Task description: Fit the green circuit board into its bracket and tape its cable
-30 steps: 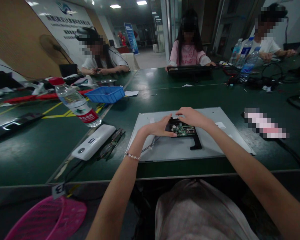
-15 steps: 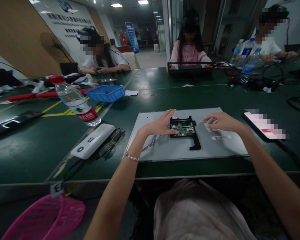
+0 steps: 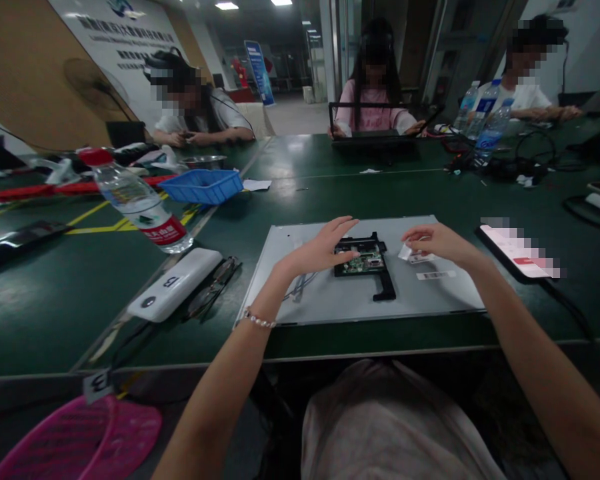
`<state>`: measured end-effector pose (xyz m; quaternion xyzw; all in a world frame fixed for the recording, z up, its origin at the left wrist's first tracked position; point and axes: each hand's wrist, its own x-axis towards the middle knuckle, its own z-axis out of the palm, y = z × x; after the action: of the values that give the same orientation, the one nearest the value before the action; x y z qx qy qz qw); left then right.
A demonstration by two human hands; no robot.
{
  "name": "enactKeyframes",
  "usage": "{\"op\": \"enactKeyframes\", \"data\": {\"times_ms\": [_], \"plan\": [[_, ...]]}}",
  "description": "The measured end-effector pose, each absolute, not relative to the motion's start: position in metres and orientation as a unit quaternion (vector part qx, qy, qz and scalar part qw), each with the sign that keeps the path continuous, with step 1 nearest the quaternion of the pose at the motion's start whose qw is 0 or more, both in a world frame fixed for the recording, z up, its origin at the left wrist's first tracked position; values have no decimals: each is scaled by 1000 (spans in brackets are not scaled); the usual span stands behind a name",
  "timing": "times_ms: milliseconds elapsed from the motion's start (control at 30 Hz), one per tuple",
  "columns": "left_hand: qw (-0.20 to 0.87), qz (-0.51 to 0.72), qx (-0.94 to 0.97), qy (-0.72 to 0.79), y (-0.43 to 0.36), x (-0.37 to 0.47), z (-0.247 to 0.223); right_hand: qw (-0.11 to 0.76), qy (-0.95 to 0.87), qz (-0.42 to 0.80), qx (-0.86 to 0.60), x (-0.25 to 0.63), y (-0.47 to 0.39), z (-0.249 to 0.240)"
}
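A flat grey panel [image 3: 320, 310] lies on the table, with a green circuit board [image 3: 363, 262] in a black bracket [image 3: 387, 283] on its middle. My left hand [image 3: 320, 250] reaches over the board's left side, fingers stretched out and thumb at the board; it holds nothing. My right hand [image 3: 437, 243] is closed at the panel's right side, fingertips pinching a small white label [image 3: 405, 252] whose edge stands up. Just below that hand a barcode sticker [image 3: 436, 275] lies flat on the panel. Thin grey cables [image 3: 300, 287] run out below my left hand.
Left of the panel are glasses [image 3: 213, 288], a white power bank [image 3: 175, 285] and a water bottle [image 3: 140, 203]. Behind them stands a blue tray [image 3: 203, 187]. A phone [image 3: 517, 252] lies at the right. A pink basket [image 3: 80, 440] is below the table edge. Several people sit across.
My right fingers now have the white label's edge lifted. My left hand has shifted slightly right over the board. The whole view has slid a little; the person opposite has tilted a dark frame.
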<state>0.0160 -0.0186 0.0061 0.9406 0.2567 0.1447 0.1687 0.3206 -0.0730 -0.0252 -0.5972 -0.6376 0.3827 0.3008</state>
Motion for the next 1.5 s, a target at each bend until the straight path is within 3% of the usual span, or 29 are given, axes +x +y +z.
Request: {"op": "enactKeyframes", "data": {"times_ms": [267, 800, 1500], "plan": [[147, 156, 948, 233, -26, 30, 0, 327, -584, 480, -567, 306, -80, -20], [40, 132, 979, 151, -48, 53, -12, 325, -559, 498, -578, 293, -81, -27], [62, 116, 982, 134, -46, 56, -17, 302, -571, 491, -584, 283, -82, -30]]}}
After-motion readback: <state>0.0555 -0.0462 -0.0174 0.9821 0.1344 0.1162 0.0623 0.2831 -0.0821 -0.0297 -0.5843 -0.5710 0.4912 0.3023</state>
